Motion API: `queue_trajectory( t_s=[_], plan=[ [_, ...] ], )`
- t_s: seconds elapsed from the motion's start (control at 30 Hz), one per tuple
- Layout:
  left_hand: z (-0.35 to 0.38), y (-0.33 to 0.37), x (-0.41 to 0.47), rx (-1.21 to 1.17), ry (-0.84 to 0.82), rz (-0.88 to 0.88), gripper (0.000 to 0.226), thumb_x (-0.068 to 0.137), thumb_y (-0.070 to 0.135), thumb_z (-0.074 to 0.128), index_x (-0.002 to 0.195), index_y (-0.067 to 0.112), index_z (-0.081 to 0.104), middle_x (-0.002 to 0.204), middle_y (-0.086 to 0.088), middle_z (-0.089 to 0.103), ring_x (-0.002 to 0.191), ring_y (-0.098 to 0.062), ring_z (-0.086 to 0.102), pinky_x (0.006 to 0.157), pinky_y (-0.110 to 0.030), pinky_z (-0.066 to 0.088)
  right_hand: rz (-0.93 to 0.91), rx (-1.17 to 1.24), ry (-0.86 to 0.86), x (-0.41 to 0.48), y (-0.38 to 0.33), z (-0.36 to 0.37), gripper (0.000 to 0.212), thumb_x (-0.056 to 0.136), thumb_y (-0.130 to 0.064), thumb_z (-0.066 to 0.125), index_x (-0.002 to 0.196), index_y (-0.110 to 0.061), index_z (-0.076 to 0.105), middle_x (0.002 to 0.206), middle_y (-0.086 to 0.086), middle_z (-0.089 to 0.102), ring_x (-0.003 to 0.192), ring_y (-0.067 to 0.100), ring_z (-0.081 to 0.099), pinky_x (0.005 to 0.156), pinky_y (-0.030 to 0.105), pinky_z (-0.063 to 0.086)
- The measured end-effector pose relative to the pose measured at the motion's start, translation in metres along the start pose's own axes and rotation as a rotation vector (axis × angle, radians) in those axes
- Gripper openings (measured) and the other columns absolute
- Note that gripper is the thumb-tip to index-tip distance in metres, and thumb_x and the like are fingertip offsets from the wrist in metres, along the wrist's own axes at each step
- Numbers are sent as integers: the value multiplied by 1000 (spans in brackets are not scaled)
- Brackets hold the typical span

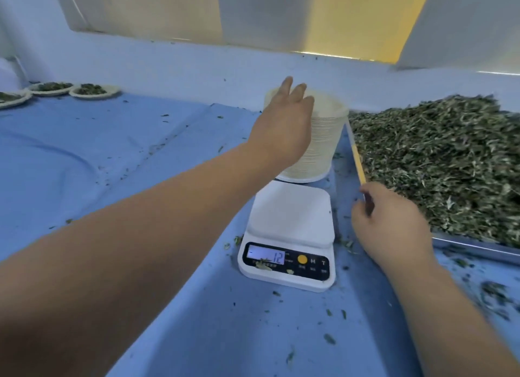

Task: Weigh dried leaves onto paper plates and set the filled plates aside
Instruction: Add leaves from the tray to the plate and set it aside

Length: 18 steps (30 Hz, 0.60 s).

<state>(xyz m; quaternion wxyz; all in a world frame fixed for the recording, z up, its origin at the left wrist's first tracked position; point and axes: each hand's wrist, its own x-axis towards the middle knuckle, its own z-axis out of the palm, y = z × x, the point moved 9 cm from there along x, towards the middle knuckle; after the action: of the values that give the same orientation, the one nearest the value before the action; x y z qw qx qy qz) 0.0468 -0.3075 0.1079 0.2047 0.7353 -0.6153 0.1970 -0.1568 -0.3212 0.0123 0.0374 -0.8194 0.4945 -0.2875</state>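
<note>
A tall stack of cream paper plates [323, 140] stands just behind the white digital scale [289, 230]. The scale's platform is bare and its display shows 12. My left hand [281, 123] reaches over the top of the stack with fingers straight, lying against its upper left side. My right hand [391, 224] sits at the near left corner of the metal tray [478, 245], fingers loosely curled beside the rim, holding nothing that I can see. The tray is heaped with dried green leaves [439, 159].
Three filled paper plates [92, 90] stand in a row at the far left by the wall. A blue cloth [112, 157] covers the table, with leaf crumbs scattered around the scale and in front of the tray. A pale wall ledge runs behind.
</note>
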Motion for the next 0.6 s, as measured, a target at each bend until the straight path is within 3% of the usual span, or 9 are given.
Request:
queue_trajectory(
  t_s=[0.07,0.17,0.3,0.37,0.4,0.47,0.6],
  plan=[
    [5,2,7,48,-28,23,41,101,2,39,137,7,57,159,-6,39,158,-26,11,110,-46,44,-5,-85,-34,0,-3,6,35,99,-28,47,132,-22,56,91,2,68,65,24,49,58,31,35],
    [7,6,10,110,-57,55,34,100,2,42,127,6,62,143,-7,54,156,-27,20,109,-44,42,23,-117,-52,0,-5,8,40,99,-30,44,139,-25,44,69,-6,56,56,21,52,50,28,32],
    [2,11,10,258,-79,122,30,92,-5,48,117,4,62,128,-11,62,149,-31,34,96,-47,51,27,-135,-75,0,-5,10,42,97,-29,44,139,-28,45,68,-8,52,58,20,54,53,28,37],
    [-1,17,9,346,-77,191,29,87,-7,50,113,4,59,120,-14,64,134,-32,47,82,-43,48,20,-131,-75,-1,-6,11,42,95,-28,45,137,-29,47,70,-8,53,60,20,54,54,28,38],
    [-3,19,9,363,-76,214,28,86,-7,50,110,4,57,115,-14,63,117,-30,52,75,-41,42,17,-127,-74,-1,-6,11,42,95,-28,46,136,-28,48,70,-8,54,61,20,54,55,29,38],
    [-7,20,8,370,-83,234,25,86,-6,48,107,6,55,107,-13,59,91,-25,43,70,-39,32,16,-124,-70,0,-6,11,42,94,-28,47,135,-28,49,73,-7,57,62,21,55,56,29,39],
    [-12,14,11,311,-69,209,25,88,-3,47,110,6,54,100,-10,52,84,-24,39,69,-38,30,19,-123,-36,0,-4,10,42,93,-30,46,135,-31,49,76,-8,60,62,19,54,56,28,39]
  ],
)
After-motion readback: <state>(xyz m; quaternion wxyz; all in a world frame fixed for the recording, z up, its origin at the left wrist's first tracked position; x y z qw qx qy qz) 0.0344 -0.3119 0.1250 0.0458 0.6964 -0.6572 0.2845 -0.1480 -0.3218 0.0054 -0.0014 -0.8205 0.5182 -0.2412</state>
